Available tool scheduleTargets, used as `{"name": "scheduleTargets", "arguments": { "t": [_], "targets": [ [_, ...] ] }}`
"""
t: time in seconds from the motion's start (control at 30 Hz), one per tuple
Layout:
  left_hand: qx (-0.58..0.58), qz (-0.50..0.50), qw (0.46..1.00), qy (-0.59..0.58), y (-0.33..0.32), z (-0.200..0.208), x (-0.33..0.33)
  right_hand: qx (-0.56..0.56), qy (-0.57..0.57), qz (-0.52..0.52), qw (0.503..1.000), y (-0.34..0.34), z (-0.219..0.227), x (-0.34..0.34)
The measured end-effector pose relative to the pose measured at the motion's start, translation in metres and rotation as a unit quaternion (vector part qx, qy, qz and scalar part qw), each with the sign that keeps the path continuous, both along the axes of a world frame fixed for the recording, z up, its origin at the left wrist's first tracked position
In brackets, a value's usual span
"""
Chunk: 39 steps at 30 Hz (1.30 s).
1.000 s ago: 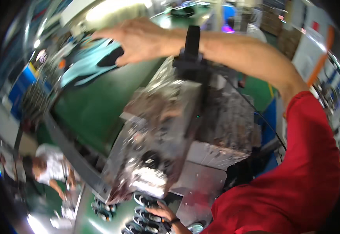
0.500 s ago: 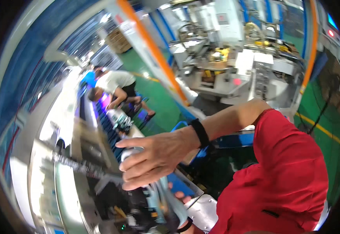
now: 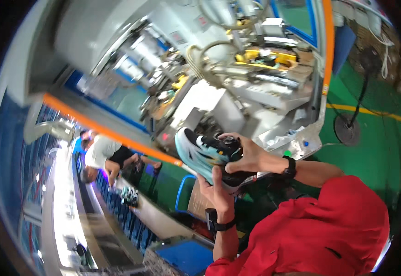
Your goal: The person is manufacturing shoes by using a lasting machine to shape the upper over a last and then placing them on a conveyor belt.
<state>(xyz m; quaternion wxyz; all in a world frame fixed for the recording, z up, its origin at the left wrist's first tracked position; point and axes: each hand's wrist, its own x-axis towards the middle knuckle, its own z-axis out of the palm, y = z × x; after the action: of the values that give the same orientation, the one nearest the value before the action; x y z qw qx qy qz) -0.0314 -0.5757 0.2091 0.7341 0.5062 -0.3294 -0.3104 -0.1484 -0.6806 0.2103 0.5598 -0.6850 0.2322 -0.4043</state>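
Note:
A sneaker (image 3: 207,154) in light teal, white and black is held up between both my hands, tilted, in front of the machine. From below, my left hand (image 3: 218,191) grips its side, thumb pointing up along it. Wrapped over the black end is my right hand (image 3: 253,156), its thumb pressed on the upper. Part of the shoe is hidden behind my fingers.
A machine bench (image 3: 274,89) with metal fixtures and yellow parts stands ahead. On the left runs a bright conveyor line (image 3: 62,202), where a person in a white shirt (image 3: 101,152) bends over. A blue-topped box (image 3: 184,255) is below; a floor fan (image 3: 347,129) stands at right.
My view has swung toward the machine. My right hand, stretched over the line at the left before, is now on the sneaker, which has come up with my left hand.

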Motion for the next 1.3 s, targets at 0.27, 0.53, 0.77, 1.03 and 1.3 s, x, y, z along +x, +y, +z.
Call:
{"name": "scheduleTargets", "arguments": {
  "t": [0.27, 0.53, 0.77, 1.03, 1.3],
  "targets": [
    [0.131, -0.234, 0.963, 0.026, -0.199, -0.058, -0.052, 0.085, -0.007, -0.299, 0.950, -0.119, -0.054, -0.143],
    [0.205, -0.073, 0.939, -0.266, -0.421, -0.181, -0.024, 0.011, 0.018, -0.445, 0.895, -0.153, -0.047, -0.202],
    [0.370, 0.034, 0.871, -0.322, -0.471, -0.206, -0.010, -0.004, 0.097, -0.515, 0.852, -0.172, -0.051, -0.202],
    [0.280, -0.168, 0.923, 0.202, -0.395, -0.170, 0.068, -0.052, 0.344, -0.350, 0.870, -0.362, -0.041, -0.129],
    [0.228, -0.175, 0.931, 0.225, -0.122, -0.057, 0.111, 0.000, 0.532, -0.213, 0.820, -0.414, -0.083, 0.090]
  ]
}}
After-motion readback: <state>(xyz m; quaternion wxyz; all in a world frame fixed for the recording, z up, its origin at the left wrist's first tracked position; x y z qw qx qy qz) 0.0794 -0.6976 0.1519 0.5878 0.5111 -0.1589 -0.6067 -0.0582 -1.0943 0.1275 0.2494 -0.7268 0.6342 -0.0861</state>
